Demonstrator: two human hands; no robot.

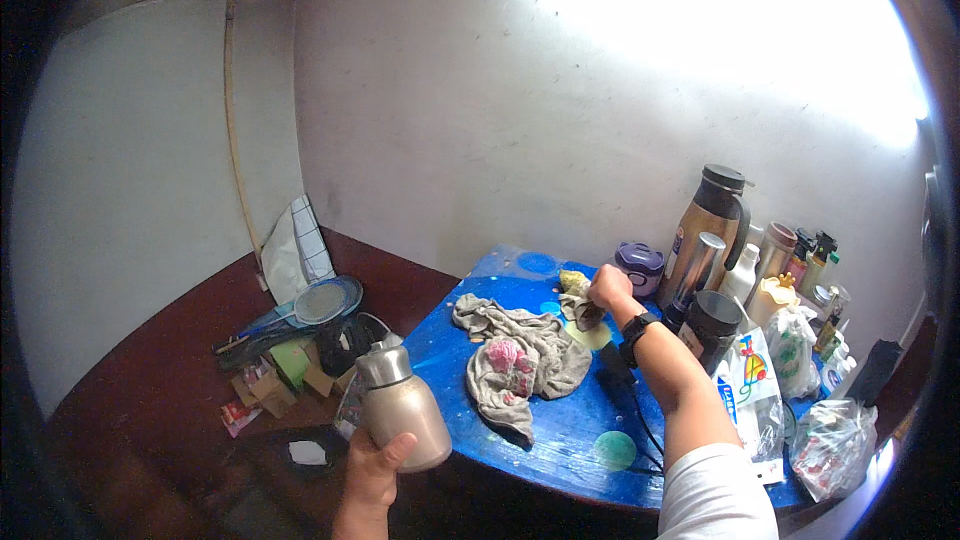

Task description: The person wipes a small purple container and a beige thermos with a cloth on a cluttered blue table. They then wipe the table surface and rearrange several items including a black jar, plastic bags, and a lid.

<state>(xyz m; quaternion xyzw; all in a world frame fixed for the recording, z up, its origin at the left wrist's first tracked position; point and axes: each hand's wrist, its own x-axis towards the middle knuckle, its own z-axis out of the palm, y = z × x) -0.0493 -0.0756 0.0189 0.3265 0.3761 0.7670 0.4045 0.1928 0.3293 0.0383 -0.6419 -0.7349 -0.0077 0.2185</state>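
Observation:
My left hand [377, 459] grips a champagne-coloured metal flask [405, 420] with a steel cap, held in front of the table's near left edge. Across the blue patterned table [544, 478] reaches my right arm, a dark watch on its wrist. The fist of my right hand [610, 287] is closed on a small grey and yellowish rag [579, 307] at the far side. A larger crumpled grey cloth [551, 356] with a pink print lies in the middle of the tabletop. Just beyond my right hand sits a purple lidded container [640, 264].
On the right stand a tall vacuum jug [701, 229], a steel tumbler [697, 270], a black jar [709, 326], a white bottle [741, 275] and plastic bags [834, 446]. A black cord [646, 420] crosses the table. Left, on the floor, lie rackets [324, 302] and cardboard boxes [274, 394].

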